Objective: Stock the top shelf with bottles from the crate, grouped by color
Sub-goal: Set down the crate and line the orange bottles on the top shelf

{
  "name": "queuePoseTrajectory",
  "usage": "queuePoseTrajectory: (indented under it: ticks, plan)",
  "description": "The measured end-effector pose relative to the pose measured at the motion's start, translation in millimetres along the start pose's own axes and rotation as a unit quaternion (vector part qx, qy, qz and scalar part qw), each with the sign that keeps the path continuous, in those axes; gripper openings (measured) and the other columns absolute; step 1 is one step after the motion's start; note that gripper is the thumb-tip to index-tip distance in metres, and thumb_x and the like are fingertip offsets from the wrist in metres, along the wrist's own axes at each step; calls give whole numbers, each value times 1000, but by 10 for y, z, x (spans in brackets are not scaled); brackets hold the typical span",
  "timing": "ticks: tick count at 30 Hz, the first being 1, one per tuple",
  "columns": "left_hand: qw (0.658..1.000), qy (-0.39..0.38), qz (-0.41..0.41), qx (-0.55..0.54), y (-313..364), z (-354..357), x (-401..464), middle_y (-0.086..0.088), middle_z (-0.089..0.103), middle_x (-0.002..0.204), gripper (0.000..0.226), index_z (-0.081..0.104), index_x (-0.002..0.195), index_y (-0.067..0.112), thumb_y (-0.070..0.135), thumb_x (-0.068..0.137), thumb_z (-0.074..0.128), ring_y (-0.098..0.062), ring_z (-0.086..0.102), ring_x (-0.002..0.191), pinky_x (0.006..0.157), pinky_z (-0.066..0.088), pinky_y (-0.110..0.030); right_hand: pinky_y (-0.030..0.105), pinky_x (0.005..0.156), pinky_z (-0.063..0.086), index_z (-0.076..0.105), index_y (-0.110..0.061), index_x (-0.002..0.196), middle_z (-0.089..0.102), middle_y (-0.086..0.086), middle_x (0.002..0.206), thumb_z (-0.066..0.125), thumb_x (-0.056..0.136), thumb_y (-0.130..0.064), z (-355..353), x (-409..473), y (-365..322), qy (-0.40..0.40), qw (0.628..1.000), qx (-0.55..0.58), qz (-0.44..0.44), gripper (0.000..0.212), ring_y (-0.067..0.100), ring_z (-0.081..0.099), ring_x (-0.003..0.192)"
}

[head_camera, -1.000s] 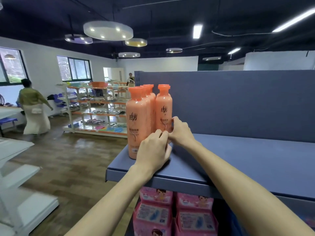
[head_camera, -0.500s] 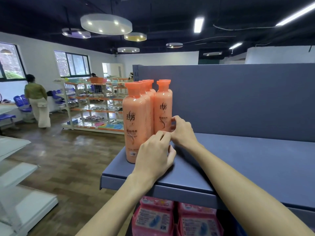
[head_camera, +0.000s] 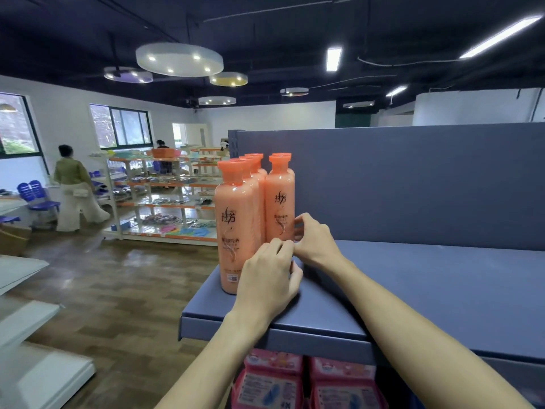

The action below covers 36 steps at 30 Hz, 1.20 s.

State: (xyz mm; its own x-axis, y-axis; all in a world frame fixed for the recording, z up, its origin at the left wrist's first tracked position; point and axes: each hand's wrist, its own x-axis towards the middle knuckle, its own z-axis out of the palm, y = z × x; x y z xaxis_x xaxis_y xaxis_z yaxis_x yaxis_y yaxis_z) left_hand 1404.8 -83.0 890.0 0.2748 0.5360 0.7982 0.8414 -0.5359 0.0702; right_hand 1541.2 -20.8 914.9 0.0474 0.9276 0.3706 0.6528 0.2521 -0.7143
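Orange shampoo bottles [head_camera: 239,225] are standing at the top shelf [head_camera: 413,290] left end; left hand [head_camera: 267,283] and right hand [head_camera: 317,242] are touching them with curled fingers. A hard push risks toppling the near bottle off the edge.

Orange bottles [head_camera: 239,228] stand upright in two close rows at the blue top shelf's [head_camera: 427,290] left end.

Wood floor [head_camera: 118,278], black ceiling [head_camera: 295,22]

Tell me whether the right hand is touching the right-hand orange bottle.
Touching. The head view shows the right hand's fingers curled against the lower side of the right-hand orange bottle, with no gap.
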Motion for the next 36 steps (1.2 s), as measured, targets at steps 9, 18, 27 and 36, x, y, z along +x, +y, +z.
queuePoseTrajectory:
  ticks: [9,18,27,36]
  plan:
    - [996,-57,21,61,55,-101,33,-1,53,77,13,54,82,16,22,76,64,-23,54,70,49,31,-28,29,89,51,51,-19,121,63,0,112,83,70,-39,-508,-378,-104,0,996,-77,-38,64,16,61,104]
    - [984,-86,75,136,571,-323,169,-2,55,68,18,55,76,14,23,71,70,-26,55,60,44,26,-26,34,93,53,50,-20,124,64,2,119,78,78,-24,-1145,-937,-88,2,993,-106,-60,55,16,61,105]
    - [985,-66,92,127,1285,-404,-34,2,49,59,23,52,70,15,19,64,73,-24,50,51,42,15,-24,37,92,53,51,-17,124,64,2,116,73,80,-25,-1694,-1578,126,31,988,-146,-45,49,18,61,104]
    - [980,-51,181,63,1874,-471,-748,0,52,63,19,51,73,15,21,67,68,-27,54,56,44,22,-24,40,69,48,55,-9,111,62,8,100,55,92,-27,-1892,-2785,461,37,901,-404,-157,26,33,61,92]
